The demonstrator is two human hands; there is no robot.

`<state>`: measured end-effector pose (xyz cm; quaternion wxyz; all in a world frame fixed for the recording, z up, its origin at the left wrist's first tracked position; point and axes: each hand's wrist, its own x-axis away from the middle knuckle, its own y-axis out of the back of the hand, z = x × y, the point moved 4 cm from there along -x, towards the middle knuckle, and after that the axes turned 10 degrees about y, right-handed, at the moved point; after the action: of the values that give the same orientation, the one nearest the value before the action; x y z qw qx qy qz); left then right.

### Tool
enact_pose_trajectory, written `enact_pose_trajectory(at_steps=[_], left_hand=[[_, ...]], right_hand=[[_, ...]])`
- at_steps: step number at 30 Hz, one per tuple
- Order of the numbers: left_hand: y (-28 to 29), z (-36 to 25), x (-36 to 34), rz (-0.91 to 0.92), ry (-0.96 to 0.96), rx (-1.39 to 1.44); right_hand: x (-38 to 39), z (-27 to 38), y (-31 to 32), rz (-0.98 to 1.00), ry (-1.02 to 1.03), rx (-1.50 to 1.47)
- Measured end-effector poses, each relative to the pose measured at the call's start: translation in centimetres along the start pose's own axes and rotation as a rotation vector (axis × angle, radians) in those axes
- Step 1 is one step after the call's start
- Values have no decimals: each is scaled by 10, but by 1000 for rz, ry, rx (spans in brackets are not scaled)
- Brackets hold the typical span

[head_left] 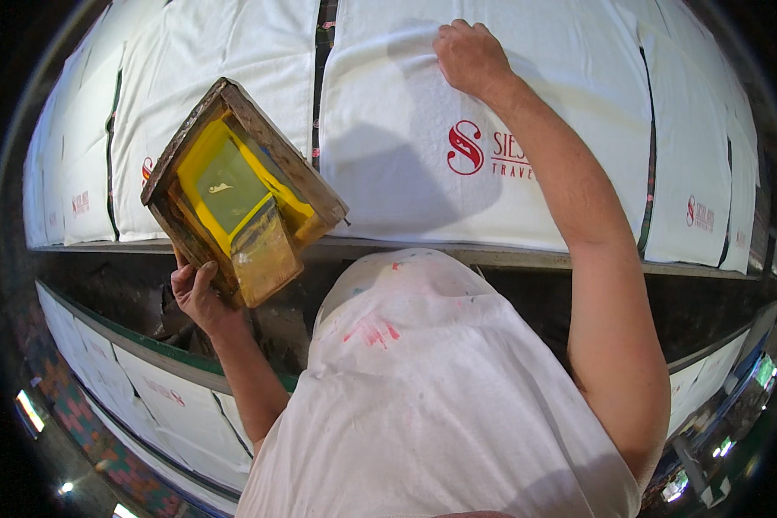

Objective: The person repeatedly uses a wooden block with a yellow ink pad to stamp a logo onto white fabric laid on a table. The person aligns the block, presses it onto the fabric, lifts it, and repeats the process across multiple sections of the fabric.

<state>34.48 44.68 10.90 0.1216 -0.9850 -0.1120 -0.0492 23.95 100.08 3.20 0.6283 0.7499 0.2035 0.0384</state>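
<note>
My left hand (200, 293) grips a wooden screen-printing frame (286, 154) by its near lower corner and holds it tilted above the table edge. Yellow borders surround the greenish mesh (229, 190), which has a small pale shape in it. An amber, ink-stained squeegee-like block (267, 255) rests inside the frame, against its near side. Over a white cloth (388, 203) with a red printed emblem, my right arm reaches far forward. My right hand (472, 59) is closed at the cloth's far part; whether its fingertips pinch fabric is hidden.
More white cloths (216, 43) with red prints lie side by side along the long table, dark gaps between them. The table's front edge (526, 257) runs just ahead of my body. Another row of printed cloths (160, 393) lies behind on the left.
</note>
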Motion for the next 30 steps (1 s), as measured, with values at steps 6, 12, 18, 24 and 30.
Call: enact_pose_trajectory(at_steps=[6,12,18,24,30], left_hand=[[0,1,8,-10,20,14],[10,1,14,-80,50,-4],[14,0,10,-44,35,-23],[6,0,9,17,16,-21],[-9,-7,1,129,12,63]], right_hand=[[-4,0,-6,8,9,4],[-3,0,-12,35,-73,-8],[11,-8,-5,-29,-54,-124],[78,1,26,-86,-180,-168],[76,-16,37,15,-139,-81]])
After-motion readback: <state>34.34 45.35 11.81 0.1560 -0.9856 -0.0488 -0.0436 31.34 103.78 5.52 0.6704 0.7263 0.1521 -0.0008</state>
